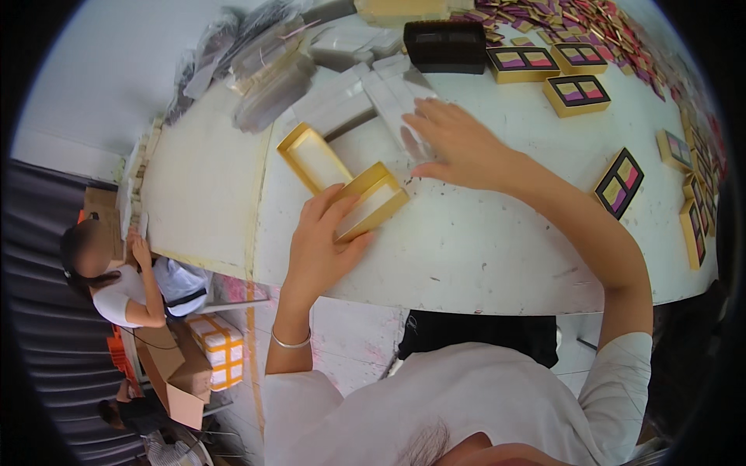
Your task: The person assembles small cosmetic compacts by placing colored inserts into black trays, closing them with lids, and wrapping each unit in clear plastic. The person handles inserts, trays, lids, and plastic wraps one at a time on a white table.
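Note:
My left hand (317, 247) grips an open gold box half (382, 203) by its near end, thumb on one side and fingers on the other. It is held tilted over the white table (482, 248), its pale inside showing. Just beyond lies a second gold box half (299, 159), open side up. My right hand (462, 147) reaches to the middle of the table with fingers stretched and apart, slightly blurred. Its fingertips are over the edge of a stack of clear plastic trays (392, 85); whether they touch, I cannot tell.
Several gold boxes with black palette inserts (522, 62) stand at the far right, and one palette (619, 183) lies nearer. A black tray stack (444, 46) is at the back beside a heap of small coloured pieces (559, 19). Another person (116, 287) sits at the left.

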A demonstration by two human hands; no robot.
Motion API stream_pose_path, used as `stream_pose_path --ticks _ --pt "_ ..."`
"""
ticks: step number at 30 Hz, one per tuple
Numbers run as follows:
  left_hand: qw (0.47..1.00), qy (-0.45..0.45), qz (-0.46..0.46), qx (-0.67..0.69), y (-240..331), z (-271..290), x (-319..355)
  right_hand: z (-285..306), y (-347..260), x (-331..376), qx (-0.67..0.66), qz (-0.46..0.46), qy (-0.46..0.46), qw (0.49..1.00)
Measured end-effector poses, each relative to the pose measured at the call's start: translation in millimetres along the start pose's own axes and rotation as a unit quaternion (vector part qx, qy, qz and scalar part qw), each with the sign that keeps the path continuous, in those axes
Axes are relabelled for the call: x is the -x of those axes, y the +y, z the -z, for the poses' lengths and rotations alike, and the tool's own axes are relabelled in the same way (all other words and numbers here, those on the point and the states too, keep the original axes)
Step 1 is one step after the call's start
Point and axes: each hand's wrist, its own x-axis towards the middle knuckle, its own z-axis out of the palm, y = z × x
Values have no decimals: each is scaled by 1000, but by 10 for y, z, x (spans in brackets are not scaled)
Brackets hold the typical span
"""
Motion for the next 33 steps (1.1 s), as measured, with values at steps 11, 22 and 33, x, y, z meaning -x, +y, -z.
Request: stream_pose_path --ticks 11,22,33 --pt "979 -85 -144 116 407 -187 -17 390 1087 -545 243 -145 11 959" --pt "957 -115 -254 82 682 -379 -459 529 1247 -553 50 -152 194 968" --pt "972 -98 -176 117 501 -433 -364 1238 -57 622 -382 -377 -174 826"
